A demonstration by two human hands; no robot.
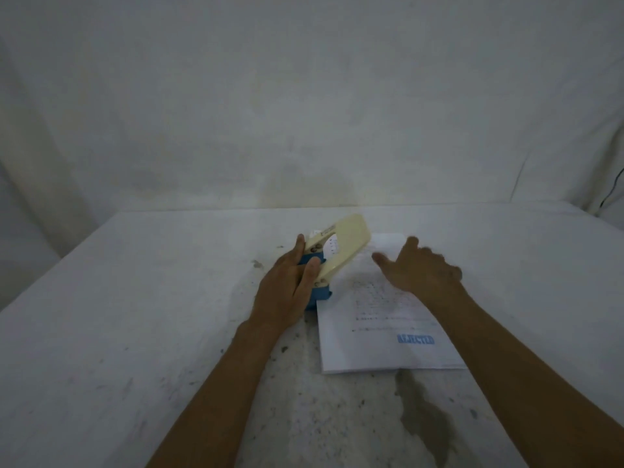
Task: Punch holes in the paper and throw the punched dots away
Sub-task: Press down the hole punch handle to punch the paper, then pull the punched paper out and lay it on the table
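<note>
Cream plastic over a blue base: the hole punch sits just left of the frame's centre, and my left hand is wrapped around its base, thumb on the near side, fingers behind. The lever stands raised, pointing up and right. My right hand hovers spread and empty over the upper part of the paper, blurred, so I cannot tell whether it touches.

The sheet's left edge lies at the punch's mouth; whether it is seated inside I cannot tell. To punch cleanly I judge I should pin the sheet flat, square that edge into the slot, then press the lever straight down.

The table is bare toward the left and lower left, with room for sliding. A dark stain lies below the sheet.
</note>
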